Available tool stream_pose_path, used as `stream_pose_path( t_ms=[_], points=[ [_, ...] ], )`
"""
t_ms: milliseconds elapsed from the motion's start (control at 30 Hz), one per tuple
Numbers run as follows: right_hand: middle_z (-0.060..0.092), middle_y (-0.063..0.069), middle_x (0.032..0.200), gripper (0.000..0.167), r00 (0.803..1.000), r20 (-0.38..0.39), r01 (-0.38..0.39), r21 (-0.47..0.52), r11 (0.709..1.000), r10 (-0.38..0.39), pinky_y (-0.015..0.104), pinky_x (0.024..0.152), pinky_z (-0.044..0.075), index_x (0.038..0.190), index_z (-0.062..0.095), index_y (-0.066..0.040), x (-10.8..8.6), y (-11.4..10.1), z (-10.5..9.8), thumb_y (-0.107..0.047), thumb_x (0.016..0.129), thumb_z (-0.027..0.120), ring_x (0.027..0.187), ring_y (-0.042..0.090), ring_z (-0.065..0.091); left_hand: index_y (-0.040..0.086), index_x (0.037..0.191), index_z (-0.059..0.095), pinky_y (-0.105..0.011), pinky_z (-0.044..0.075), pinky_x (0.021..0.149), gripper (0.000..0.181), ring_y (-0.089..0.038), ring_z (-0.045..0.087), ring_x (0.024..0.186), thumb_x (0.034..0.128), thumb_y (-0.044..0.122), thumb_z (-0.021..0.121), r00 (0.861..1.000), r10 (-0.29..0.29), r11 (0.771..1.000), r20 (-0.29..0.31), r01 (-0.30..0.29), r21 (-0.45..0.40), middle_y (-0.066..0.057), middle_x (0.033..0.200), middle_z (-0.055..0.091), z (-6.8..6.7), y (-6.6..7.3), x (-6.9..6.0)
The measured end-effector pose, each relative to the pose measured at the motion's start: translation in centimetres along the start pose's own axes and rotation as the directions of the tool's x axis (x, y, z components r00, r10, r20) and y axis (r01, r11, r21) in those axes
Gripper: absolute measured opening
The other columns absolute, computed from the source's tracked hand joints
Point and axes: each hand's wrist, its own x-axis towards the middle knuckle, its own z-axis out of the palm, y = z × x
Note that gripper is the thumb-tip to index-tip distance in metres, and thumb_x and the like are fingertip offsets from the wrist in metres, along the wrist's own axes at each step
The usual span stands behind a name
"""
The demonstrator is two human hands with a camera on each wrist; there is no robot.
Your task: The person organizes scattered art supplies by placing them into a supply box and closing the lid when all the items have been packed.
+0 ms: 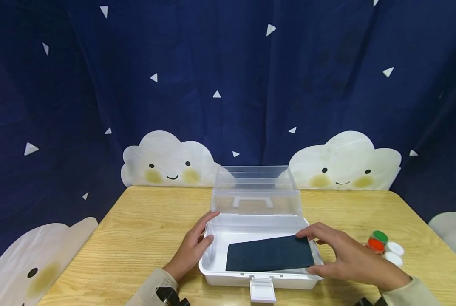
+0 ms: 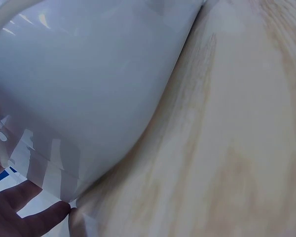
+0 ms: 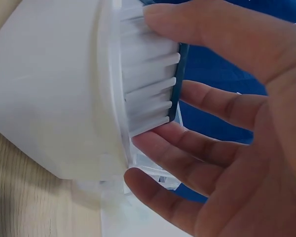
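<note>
A white plastic storage box (image 1: 220,278) stands on the table, its clear lid (image 1: 256,199) swung up at the back and its front latch (image 1: 262,290) hanging down. Inside lies a flat dark teal case (image 1: 270,254), set slightly askew. My right hand (image 1: 344,257) holds the case's right end between thumb and fingers. The right wrist view shows the case's white ribbed side (image 3: 150,74) just above the box's rim, with the thumb and fingers around it. My left hand (image 1: 192,246) rests against the box's left side, fingers fairly straight and the thumb over the rim.
Small jars stand right of the box: one with a green lid (image 1: 380,236), one with a red lid (image 1: 375,245) and two with white lids (image 1: 394,248). The wooden table (image 1: 147,229) ends at a dark blue curtain (image 1: 197,51) printed with clouds and triangles.
</note>
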Motion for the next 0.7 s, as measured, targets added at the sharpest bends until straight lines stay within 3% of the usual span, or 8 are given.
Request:
stream_pose_path(
  t_ms=[167,367,700],
  points=[
    [0.055,-0.015,0.122,0.058,1.0,0.026,-0.01,-0.015,1.0,0.011,0.034,0.087,0.051,0.126,0.054,-0.033,0.06,0.15,0.05,-0.053,0.076,0.075,0.106,0.01,0.055,0.035,0.144,0.041,-0.052,0.04,0.1,0.065,-0.023,0.032,0.14,0.0929,-0.003,0.052,1.0,0.009,1.0,0.007,-0.009,0.004,0.002,0.155,0.03,-0.05,-0.51,0.05],
    [0.055,-0.014,0.123,0.059,0.999,0.045,-0.018,-0.018,1.0,0.019,0.038,0.087,0.052,0.127,0.054,-0.032,0.15,0.11,0.14,-0.054,0.076,0.074,0.106,0.01,0.055,0.035,0.144,0.042,-0.049,0.041,0.099,0.064,-0.022,0.031,0.14,0.0927,-0.002,0.051,1.0,0.013,1.0,0.01,-0.013,0.005,0.002,0.155,0.03,-0.1,-0.37,0.03],
    [0.054,-0.013,0.123,0.06,0.997,0.069,-0.039,-0.024,0.999,0.041,0.036,0.088,0.051,0.128,0.053,-0.03,0.07,0.0,0.25,-0.055,0.076,0.073,0.105,0.01,0.055,0.035,0.144,0.041,-0.052,0.041,0.099,0.064,-0.023,0.032,0.14,0.0929,-0.002,0.051,1.0,0.015,1.0,0.008,-0.015,0.01,0.002,0.155,0.031,-0.08,-0.31,-0.02]
  ],
)
